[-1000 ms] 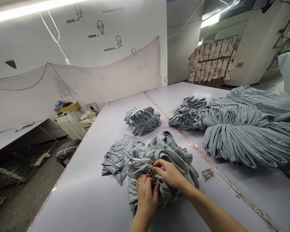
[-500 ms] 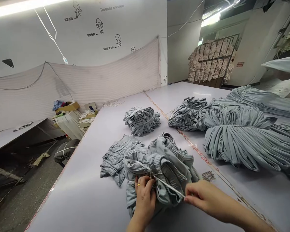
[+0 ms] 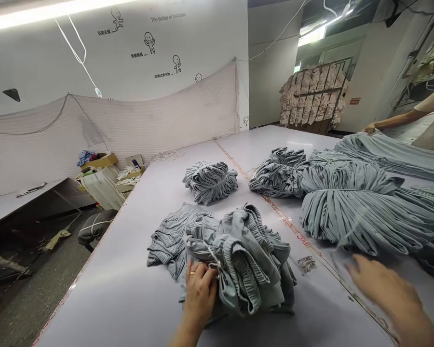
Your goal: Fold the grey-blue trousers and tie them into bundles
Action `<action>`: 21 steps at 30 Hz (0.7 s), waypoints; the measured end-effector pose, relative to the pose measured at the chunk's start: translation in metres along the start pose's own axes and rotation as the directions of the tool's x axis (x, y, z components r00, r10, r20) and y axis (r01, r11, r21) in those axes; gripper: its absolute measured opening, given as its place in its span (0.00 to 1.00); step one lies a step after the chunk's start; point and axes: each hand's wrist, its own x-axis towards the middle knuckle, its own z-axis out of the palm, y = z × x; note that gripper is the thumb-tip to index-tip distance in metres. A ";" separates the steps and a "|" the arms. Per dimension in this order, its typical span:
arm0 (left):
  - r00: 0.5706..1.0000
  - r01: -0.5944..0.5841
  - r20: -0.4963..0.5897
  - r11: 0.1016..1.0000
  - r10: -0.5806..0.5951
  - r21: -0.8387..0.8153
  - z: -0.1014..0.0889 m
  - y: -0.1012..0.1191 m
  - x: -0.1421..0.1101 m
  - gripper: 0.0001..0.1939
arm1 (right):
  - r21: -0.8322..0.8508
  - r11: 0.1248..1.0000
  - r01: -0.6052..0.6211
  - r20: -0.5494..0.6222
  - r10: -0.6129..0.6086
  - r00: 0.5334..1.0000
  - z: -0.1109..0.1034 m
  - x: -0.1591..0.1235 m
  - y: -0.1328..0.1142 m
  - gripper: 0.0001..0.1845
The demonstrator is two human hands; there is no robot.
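We see our left hand (image 3: 199, 289) pressing down on a pile of grey shorts (image 3: 238, 260) near the front of the bench (image 3: 130, 299). Its fingers (image 3: 206, 274) are curled and closed on the cloth and a thin white string (image 3: 214, 264), so the pile seems to be held in 1 bunch and cannot slide. A ring sits on 1 finger. Our right hand (image 3: 379, 286) is off to the right, low over the bench and well apart from the pile. It is blurred, so we cannot tell if its fingers are open or closed, and we see nothing in it. Just left of the pile, touching it, lies a flat pair of shorts (image 3: 166, 238). Farther back sits 1 small tied bundle (image 3: 210, 180), and to the right lie bigger bundles (image 3: 354, 207), each pinched in the middle, which keeps the pieces together. A strip of tape (image 3: 292, 226) runs along the bench between them. At the far right another person's arm (image 3: 390, 120) reaches to more grey cloth (image 3: 390, 149).
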 end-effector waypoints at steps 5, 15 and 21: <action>0.985 0.061 0.166 0.994 -0.045 -0.089 -0.031 0.005 0.000 0.12 | 0.248 0.953 -0.176 0.179 0.133 0.975 0.105 -0.050 -0.052 0.15; 0.860 0.268 0.506 0.902 -0.067 -0.338 -0.055 0.000 0.002 0.11 | -0.147 0.963 0.225 0.155 -0.202 0.967 0.230 -0.016 -0.170 0.13; 0.861 0.293 0.506 0.872 -0.062 -0.392 -0.046 -0.009 0.002 0.14 | -0.133 0.989 0.058 0.038 -0.054 0.998 0.239 -0.013 -0.174 0.10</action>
